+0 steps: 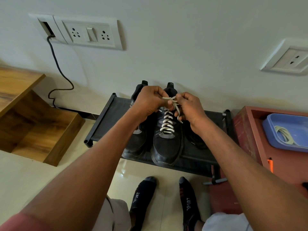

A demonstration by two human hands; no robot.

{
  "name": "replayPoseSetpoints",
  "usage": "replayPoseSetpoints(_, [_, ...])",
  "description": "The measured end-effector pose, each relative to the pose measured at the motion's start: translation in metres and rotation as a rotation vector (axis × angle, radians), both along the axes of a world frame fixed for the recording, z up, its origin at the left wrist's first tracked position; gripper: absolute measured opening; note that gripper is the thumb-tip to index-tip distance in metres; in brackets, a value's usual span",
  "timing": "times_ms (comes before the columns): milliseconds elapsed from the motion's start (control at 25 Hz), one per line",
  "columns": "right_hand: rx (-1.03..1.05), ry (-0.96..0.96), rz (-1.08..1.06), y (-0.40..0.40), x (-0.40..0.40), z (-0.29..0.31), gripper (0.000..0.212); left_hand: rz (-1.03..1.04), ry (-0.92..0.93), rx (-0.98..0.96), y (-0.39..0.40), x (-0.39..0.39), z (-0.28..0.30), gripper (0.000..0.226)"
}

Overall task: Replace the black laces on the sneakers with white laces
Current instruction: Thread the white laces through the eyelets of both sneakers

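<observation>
I see left hand (147,100) and right hand (188,105) pinching white lace (167,120) ends, frame centre, above sneaker (166,140). Risk: uneven pull, knot slips, loosens.

Person is wearing a reddish short sleeve (25,221) on the left arm, forearms showing bare. Light grey-beige trousers (115,214) are covering the knees. Dark socks (141,197) are showing grey toes, white "SPORT" lettering, red stripes on the right one.
</observation>
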State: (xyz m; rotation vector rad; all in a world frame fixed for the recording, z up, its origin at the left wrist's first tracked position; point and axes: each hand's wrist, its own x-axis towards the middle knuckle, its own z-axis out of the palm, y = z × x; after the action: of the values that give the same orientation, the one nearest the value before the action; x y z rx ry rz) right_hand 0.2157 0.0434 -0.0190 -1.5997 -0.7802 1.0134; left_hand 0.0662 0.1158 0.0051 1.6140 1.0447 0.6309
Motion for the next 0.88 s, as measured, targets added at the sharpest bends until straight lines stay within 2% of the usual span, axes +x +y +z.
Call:
replayPoseSetpoints(160, [0.005, 0.032, -0.058, 0.003, 0.001, -0.002, 0.023, -0.042, 0.206, 0.430, 0.005, -0.001, -0.005, 0.020])
replayPoseSetpoints(360, [-0.077, 0.126, -0.061, 0.005, 0.000, -0.002, 0.023, -0.106, 0.179, 0.597, -0.001, 0.002, -0.015, 0.019])
replayPoseSetpoints(640, [-0.172, 0.076, 0.025, 0.006, 0.002, 0.004, 0.027, -0.031, -0.044, 0.445, -0.001, 0.004, -0.025, 0.021])
replayPoseSetpoints(880, [-0.094, -0.016, 0.024, 0.007, -0.001, 0.000, 0.034, -0.002, -0.036, 0.332, 0.000, 0.008, -0.027, 0.014])
